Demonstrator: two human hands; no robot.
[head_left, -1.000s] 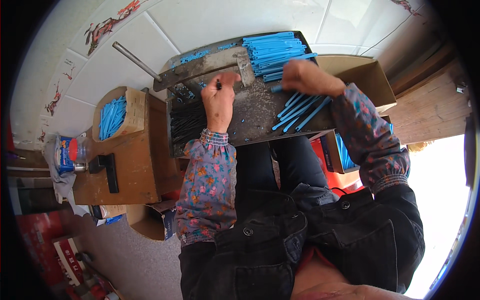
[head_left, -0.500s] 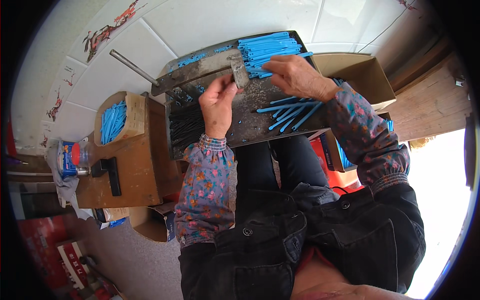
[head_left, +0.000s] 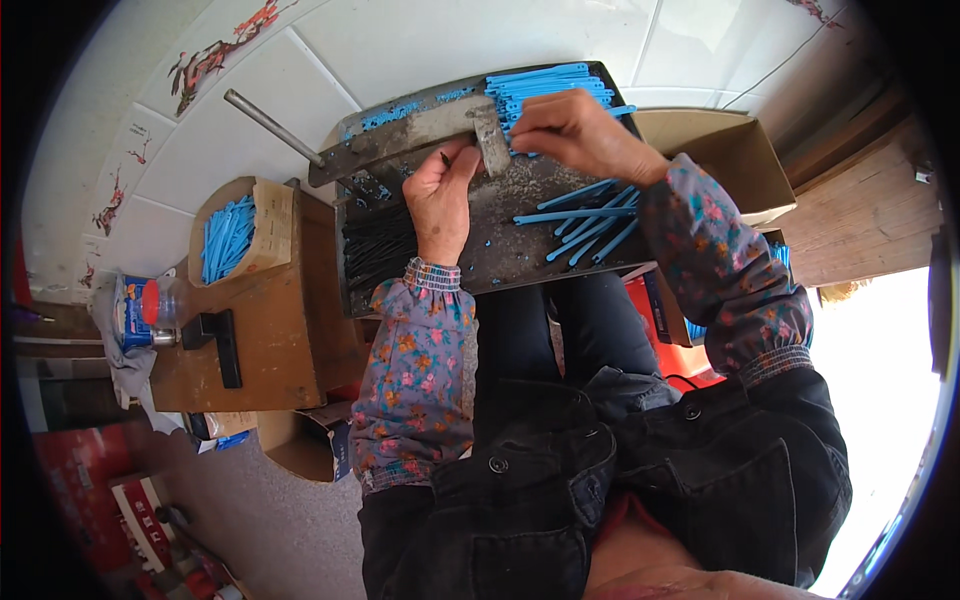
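Note:
My left hand (head_left: pixel 437 212) is closed in a pinch on a thin black piece (head_left: pixel 445 160), of which only a tip shows. Its fingertips are at the upright metal plate (head_left: pixel 491 143) of a long metal lever (head_left: pixel 400 140). On the plate's other side is my right hand (head_left: pixel 585 135), its fingers pressed together; anything in them is hidden. Behind that hand lies a neat stack of flat blue plastic strips with holed ends (head_left: pixel 550 85). Several loose blue strips (head_left: pixel 590 222) lie nearer me. Thin black strips (head_left: pixel 375 250) are heaped left of my left hand.
A worn metal tray (head_left: pixel 500 268) holds the work, with blue scraps (head_left: pixel 390 115) along its back. The lever's round rod (head_left: pixel 270 125) sticks up at left. A box of blue strips (head_left: pixel 268 240) stands on the brown cabinet (head_left: pixel 280 345). Another cardboard box (head_left: pixel 750 165) stands at right.
My right hand has moved slightly up and left, closer to the metal plate. The left hand has shifted a little, and the black tip now shows. The lever sits slightly further right in view.

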